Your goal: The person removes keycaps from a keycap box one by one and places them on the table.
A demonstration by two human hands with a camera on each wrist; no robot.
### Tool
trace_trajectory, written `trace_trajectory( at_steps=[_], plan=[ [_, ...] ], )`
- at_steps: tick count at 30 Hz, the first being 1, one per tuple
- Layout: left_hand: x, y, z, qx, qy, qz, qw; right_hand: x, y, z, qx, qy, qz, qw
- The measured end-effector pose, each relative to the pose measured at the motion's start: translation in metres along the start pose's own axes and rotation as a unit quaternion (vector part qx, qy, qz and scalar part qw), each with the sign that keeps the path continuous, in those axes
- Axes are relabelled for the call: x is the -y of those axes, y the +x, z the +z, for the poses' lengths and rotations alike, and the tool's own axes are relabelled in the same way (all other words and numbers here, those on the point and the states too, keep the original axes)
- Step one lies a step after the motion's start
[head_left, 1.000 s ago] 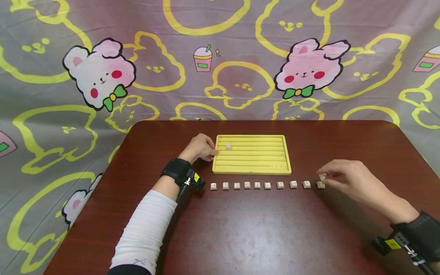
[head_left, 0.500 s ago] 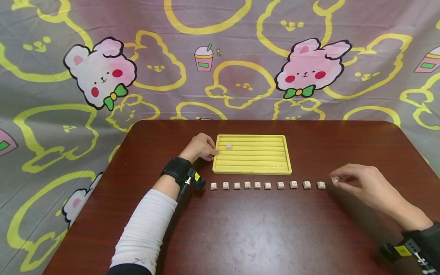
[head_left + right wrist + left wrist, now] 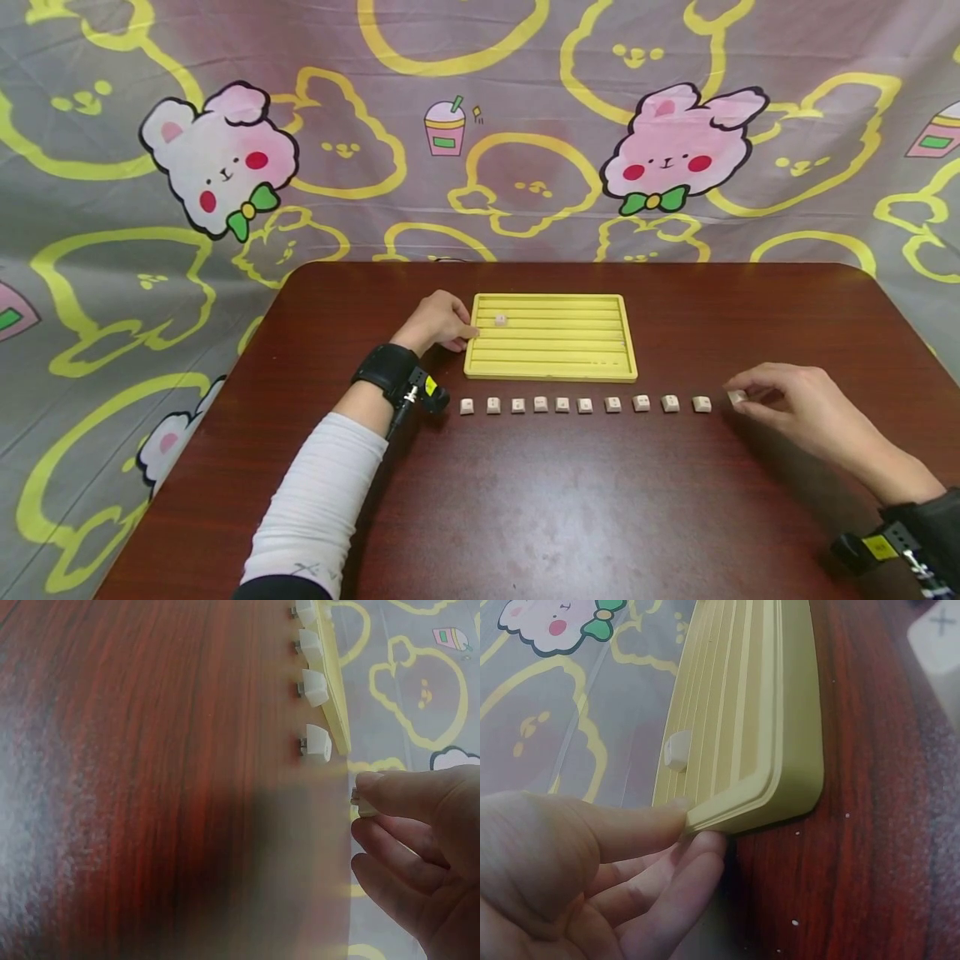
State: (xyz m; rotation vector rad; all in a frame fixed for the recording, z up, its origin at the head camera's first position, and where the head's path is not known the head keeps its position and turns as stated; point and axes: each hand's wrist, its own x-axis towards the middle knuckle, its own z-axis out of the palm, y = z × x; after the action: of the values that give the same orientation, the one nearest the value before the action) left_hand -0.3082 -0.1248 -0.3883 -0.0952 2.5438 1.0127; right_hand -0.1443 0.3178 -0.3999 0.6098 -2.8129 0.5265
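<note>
My left hand [image 3: 437, 320] grips the left edge of a yellow ridged tray [image 3: 555, 339], thumb on top of the rim and fingers at the side, as the left wrist view shows. One pale keycap [image 3: 501, 320] sits between ridges near the tray's left end. Off the right end of a row of keycaps, my right hand [image 3: 798, 408] pinches another keycap [image 3: 366, 807] between thumb and fingers. Its small stem shows in the right wrist view. Whether this keycap touches the table is hard to tell.
Several pale keycaps [image 3: 585, 406] stand spaced in a line on the dark wooden table [image 3: 570, 500], in front of the tray. A patterned cloth [image 3: 525, 108] hangs behind the table. Small white specks [image 3: 795, 922] dot the wood near the left hand.
My right hand has moved right with the pinched keycap, from above the row's right-end keycap to beside it, then slightly lower. The left hand and tray have stayed put.
</note>
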Motion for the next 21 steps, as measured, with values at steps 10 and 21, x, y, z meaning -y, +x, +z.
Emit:
trace_trajectory(
  at_steps=[10,21],
  plan=[
    [-0.0003,0.0006,0.0001,-0.002,-0.001,-0.004,1.0000,-0.0031,-0.0006,0.0035,0.023,0.006,0.032,0.999],
    [-0.0003,-0.0003,0.0002,0.000,-0.007,-0.002,1.0000,-0.0077,-0.0014,0.0077,0.042,0.010,0.051,0.998]
  ],
)
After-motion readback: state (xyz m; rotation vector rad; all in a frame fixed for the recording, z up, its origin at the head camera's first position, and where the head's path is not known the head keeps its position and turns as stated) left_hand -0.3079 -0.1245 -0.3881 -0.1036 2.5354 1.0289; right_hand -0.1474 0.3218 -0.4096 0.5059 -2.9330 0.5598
